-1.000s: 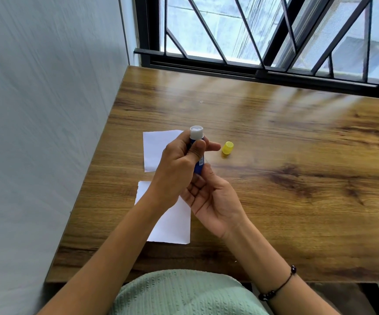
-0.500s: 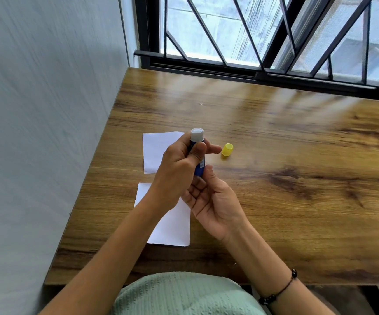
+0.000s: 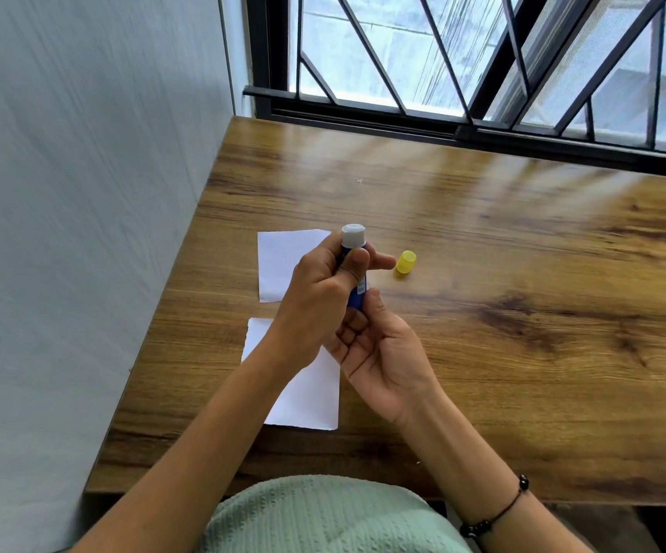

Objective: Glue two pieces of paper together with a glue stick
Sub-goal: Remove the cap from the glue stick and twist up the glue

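Note:
A blue glue stick (image 3: 357, 295) with its pale tip uncovered stands upright above the table. My left hand (image 3: 319, 297) is wrapped around its barrel. My right hand (image 3: 379, 349) sits under it, palm up, with thumb and fingertips at the stick's bottom end. The yellow cap (image 3: 406, 262) lies on the wood just right of the stick. Two white paper pieces lie on the table: the far paper (image 3: 283, 261) behind my left hand, the near paper (image 3: 307, 397) partly under my left forearm.
The wooden table (image 3: 523, 297) meets a grey wall (image 3: 83, 193) on the left and a barred window (image 3: 463, 73) at the back. The front table edge runs just above my green shirt (image 3: 323, 516). A dark bead bracelet (image 3: 499, 508) circles my right wrist.
Both hands stay at the glue stick in nearly the same place; only the view has shifted slightly. The cap and papers have not moved.

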Demonstrator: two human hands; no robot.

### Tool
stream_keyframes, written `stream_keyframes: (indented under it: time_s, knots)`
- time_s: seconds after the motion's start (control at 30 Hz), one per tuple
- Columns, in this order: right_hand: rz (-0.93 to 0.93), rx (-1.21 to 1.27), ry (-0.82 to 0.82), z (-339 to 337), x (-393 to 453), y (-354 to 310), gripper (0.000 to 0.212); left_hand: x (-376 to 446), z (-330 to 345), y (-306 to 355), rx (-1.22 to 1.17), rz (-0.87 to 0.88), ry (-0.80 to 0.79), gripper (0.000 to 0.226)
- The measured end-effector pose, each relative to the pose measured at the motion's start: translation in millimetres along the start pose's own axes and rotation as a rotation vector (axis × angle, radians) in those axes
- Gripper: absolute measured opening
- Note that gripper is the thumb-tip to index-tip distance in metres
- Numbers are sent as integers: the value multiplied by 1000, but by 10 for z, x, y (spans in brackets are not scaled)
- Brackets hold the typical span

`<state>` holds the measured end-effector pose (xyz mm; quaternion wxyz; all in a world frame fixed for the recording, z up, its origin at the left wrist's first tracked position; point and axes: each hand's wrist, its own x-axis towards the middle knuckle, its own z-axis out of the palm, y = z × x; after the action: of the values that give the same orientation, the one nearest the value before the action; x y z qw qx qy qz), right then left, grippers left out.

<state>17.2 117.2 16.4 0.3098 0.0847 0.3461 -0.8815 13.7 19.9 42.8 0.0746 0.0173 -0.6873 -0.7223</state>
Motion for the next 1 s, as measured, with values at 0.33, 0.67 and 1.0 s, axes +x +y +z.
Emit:
stream_keyframes:
  time_s: [0.33, 0.67, 1.0]
  knots:
    - [-25, -49, -24, -21, 22, 17, 26, -6, -14, 10, 17, -38, 14, 17]
    - [-127, 104, 65, 55, 166, -48, 22, -10, -28, -110, -145, -200, 3, 20]
    - [-452, -283, 181, 274, 680, -535, 16, 265, -382, -139, 888, 26, 131, 38]
